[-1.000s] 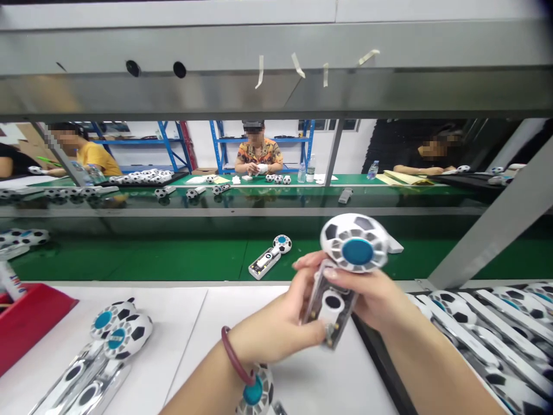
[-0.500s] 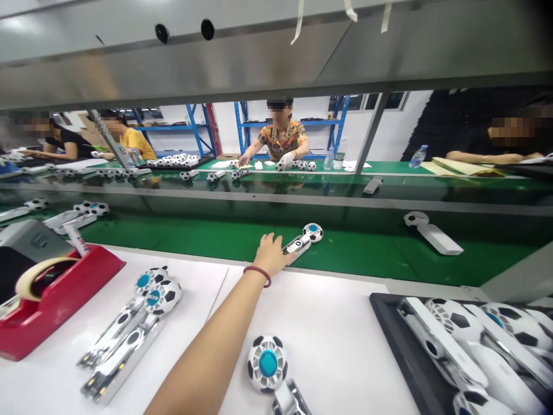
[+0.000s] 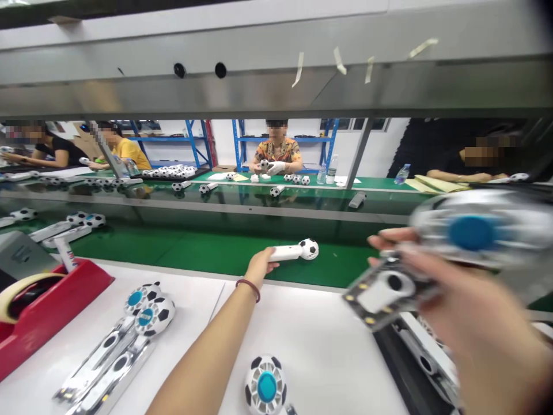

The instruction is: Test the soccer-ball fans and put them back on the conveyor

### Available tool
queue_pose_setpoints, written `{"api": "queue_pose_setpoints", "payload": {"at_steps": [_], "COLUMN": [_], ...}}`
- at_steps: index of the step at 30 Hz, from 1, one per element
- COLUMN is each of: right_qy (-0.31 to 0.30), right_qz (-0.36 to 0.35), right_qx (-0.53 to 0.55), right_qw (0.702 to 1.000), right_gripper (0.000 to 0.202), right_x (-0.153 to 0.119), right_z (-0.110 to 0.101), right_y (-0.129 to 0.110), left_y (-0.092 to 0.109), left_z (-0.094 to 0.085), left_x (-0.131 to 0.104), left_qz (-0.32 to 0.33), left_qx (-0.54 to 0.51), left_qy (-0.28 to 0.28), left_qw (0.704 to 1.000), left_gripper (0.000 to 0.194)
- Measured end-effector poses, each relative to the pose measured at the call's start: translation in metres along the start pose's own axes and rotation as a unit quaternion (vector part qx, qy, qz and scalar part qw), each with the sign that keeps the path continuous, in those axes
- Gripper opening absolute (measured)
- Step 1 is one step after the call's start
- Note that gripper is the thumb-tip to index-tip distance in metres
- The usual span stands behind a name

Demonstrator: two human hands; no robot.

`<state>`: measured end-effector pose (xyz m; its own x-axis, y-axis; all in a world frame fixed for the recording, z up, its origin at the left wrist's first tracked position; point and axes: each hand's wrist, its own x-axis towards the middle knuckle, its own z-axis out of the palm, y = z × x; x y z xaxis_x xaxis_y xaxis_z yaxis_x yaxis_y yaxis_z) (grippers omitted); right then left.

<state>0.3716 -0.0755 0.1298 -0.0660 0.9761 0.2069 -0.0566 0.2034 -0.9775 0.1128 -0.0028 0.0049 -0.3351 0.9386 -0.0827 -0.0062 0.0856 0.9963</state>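
Note:
My left hand [image 3: 260,266] grips the handle end of a white device with a football-patterned head [image 3: 288,252], held at the near edge of the green belt. At the right, close to the camera, my right hand [image 3: 449,294] is closed round another device [image 3: 386,288]; its blue-centred ball head is blurred and its inner side with small parts shows. Two opened devices [image 3: 144,317] lie side by side on the white sheet at the left. A further ball head with a blue centre [image 3: 266,386] rests at the bottom middle, its handle mostly cut off.
A red tape dispenser [image 3: 64,305] stands at the left. The black tray [image 3: 395,363] of devices at the right is partly behind my right hand. Beyond the green belt [image 3: 173,248], several people sit at a far bench. A metal shelf [image 3: 259,92] spans overhead.
The device in my left hand has turned over, now white back showing. My right hand has come into view from the right with another device. The view has tilted slightly up.

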Motion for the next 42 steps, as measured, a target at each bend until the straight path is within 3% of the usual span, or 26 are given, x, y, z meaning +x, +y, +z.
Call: {"api": "queue_pose_setpoints", "payload": {"at_steps": [4,7,10,12,15,18,21,24,29,31,34,37,39,42], "right_qy": [-0.017,0.025,0.041,0.014,-0.090,-0.152,-0.110,-0.062,-0.215,-0.196,-0.102,-0.027,0.002,0.002], "right_qz": [0.068,0.097,0.131,0.140,0.129,0.102,0.096,0.071,0.074,0.065,0.024,-0.044,-0.099,-0.183], "right_qx": [-0.155,-0.183,-0.165,-0.141,-0.066,0.016,0.028,-0.016,0.004,0.033,0.068,0.055,0.016,-0.045], "right_qw": [0.986,0.978,0.977,0.980,0.985,0.983,0.989,0.995,0.974,0.978,0.992,0.997,0.995,0.982], "right_gripper": [0.034,0.044,0.062,0.069,0.073,0.075,0.076,0.077,0.070,0.069,0.066,0.058,0.050,0.040], "right_x": [0.057,0.096,0.109,0.100,0.076,0.059,0.054,0.046,0.022,0.015,0.009,0.008,0.007,0.004], "right_z": [0.048,0.056,0.057,0.065,0.081,0.089,0.079,0.063,0.051,0.051,0.052,0.052,0.051,0.052], "right_y": [0.042,0.073,0.080,0.074,0.057,0.042,0.032,0.028,0.023,0.020,0.015,0.015,0.019,0.027], "left_y": [0.011,0.028,0.046,0.054,0.061,0.060,0.055,0.051,0.053,0.054,0.052,0.051,0.054,0.065], "left_z": [0.001,0.000,-0.003,-0.001,0.009,0.021,0.026,0.024,0.019,0.019,0.020,0.022,0.022,0.023], "left_x": [-0.001,-0.007,-0.015,-0.022,-0.038,-0.058,-0.079,-0.096,-0.115,-0.120,-0.128,-0.133,-0.137,-0.142], "left_qz": [-0.033,-0.017,0.019,0.046,0.077,0.097,0.138,0.211,0.335,0.365,0.403,0.416,0.365,0.215], "left_qx": [-0.191,-0.292,-0.356,-0.378,-0.389,-0.353,-0.280,-0.229,-0.129,-0.103,-0.111,-0.086,-0.080,-0.163], "left_qy": [0.022,0.039,0.043,0.036,0.020,-0.036,-0.087,-0.100,-0.193,-0.236,-0.273,-0.290,-0.288,-0.264], "left_qw": [0.981,0.955,0.933,0.924,0.918,0.930,0.946,0.945,0.913,0.895,0.866,0.858,0.882,0.926], "left_gripper": [0.026,0.018,0.011,0.009,0.021,0.037,0.045,0.038,0.028,0.033,0.039,0.028,0.019,0.040]}}
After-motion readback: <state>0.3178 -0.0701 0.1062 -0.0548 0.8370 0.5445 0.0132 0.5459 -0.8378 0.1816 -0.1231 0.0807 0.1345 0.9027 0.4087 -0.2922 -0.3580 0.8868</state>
